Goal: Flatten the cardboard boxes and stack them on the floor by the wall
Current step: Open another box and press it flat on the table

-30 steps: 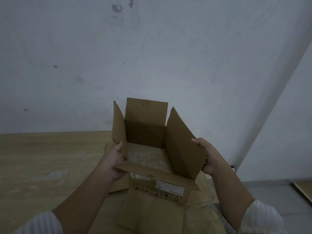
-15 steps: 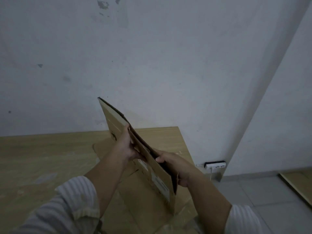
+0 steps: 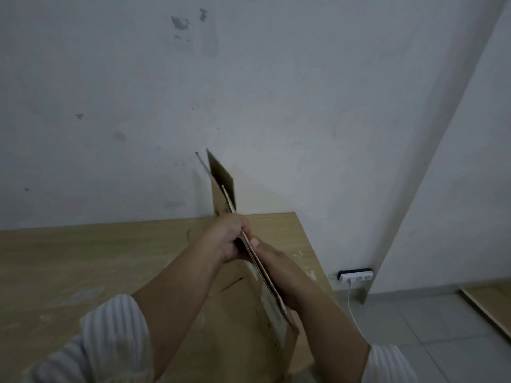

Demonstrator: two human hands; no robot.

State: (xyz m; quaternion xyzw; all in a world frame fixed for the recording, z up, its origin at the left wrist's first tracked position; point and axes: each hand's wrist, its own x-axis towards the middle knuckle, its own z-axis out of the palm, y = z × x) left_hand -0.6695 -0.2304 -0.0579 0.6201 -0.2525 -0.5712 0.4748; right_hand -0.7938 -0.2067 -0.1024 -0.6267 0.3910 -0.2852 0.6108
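Observation:
A brown cardboard box (image 3: 221,183) is pressed flat and held upright, edge-on to the camera, above the wooden table. My left hand (image 3: 225,237) grips it from the left with fingers curled over its edge. My right hand (image 3: 269,258) holds it from the right, thumb on the near edge, the rest of that hand hidden behind the cardboard. More flat cardboard (image 3: 237,313) lies on the table beneath my arms.
The wooden table (image 3: 83,258) stands against a grey wall (image 3: 249,92). A white power strip (image 3: 355,276) with a cable sits at the wall's foot, right of the table. Grey floor tiles (image 3: 414,322) and a wooden board (image 3: 489,305) lie at the right.
The open box was squeezed flat between my hands. It now stands more upright and edge-on, and my hands have closed together on it.

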